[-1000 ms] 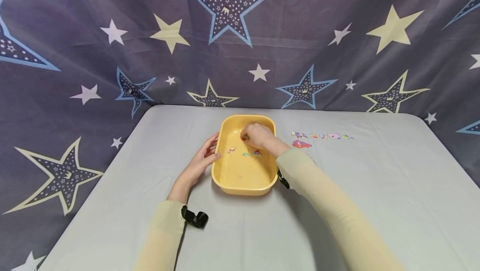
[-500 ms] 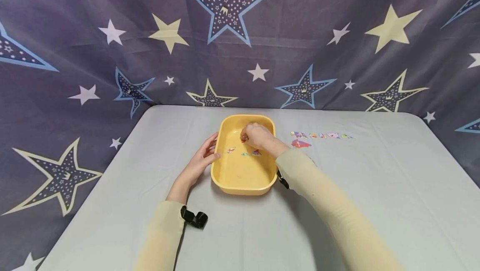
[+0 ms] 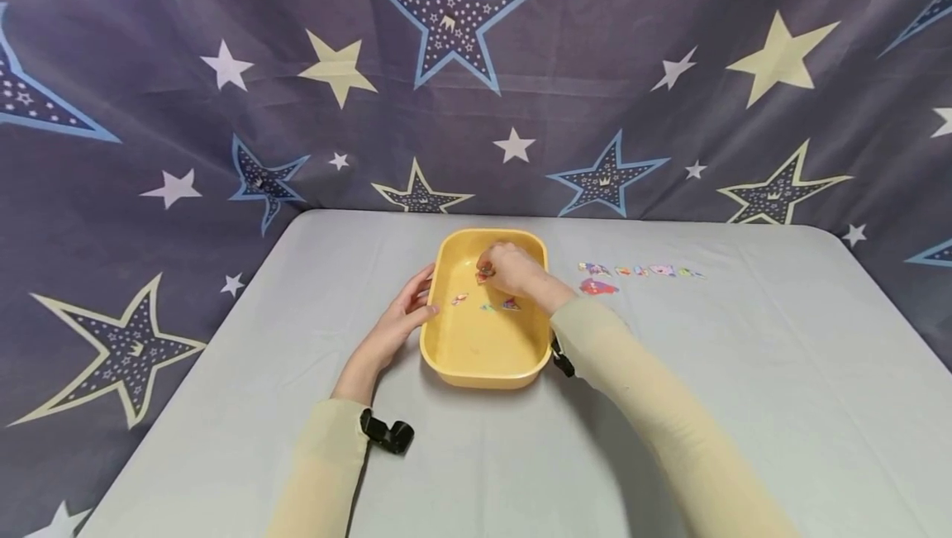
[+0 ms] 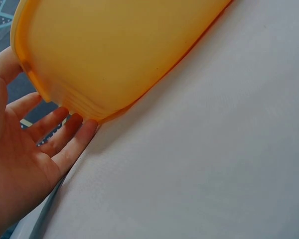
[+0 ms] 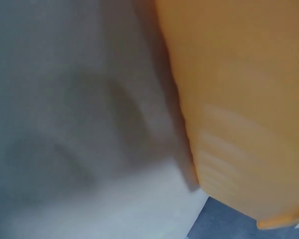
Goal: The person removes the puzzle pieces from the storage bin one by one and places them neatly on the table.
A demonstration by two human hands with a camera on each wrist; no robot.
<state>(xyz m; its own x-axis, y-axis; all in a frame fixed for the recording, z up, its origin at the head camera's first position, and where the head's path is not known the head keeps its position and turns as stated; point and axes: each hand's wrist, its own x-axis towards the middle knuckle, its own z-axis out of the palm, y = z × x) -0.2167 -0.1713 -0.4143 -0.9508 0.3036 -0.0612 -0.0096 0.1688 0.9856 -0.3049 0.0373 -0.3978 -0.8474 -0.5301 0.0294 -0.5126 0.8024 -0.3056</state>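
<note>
Head view: the left hand (image 3: 388, 331), fingers spread, touches the tub (image 3: 483, 352), probably steadying it while the right hand (image 3: 511, 269) pinches a red piece (image 3: 481, 278).

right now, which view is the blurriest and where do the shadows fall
Head view: bright and fairly sharp, with a soft shadow on the table beside the right sleeve; left wrist view: dimmer, but the left hand reads clearly; right wrist view: the blurriest, broad dark shadows on the table beside the yellow tray.
</note>
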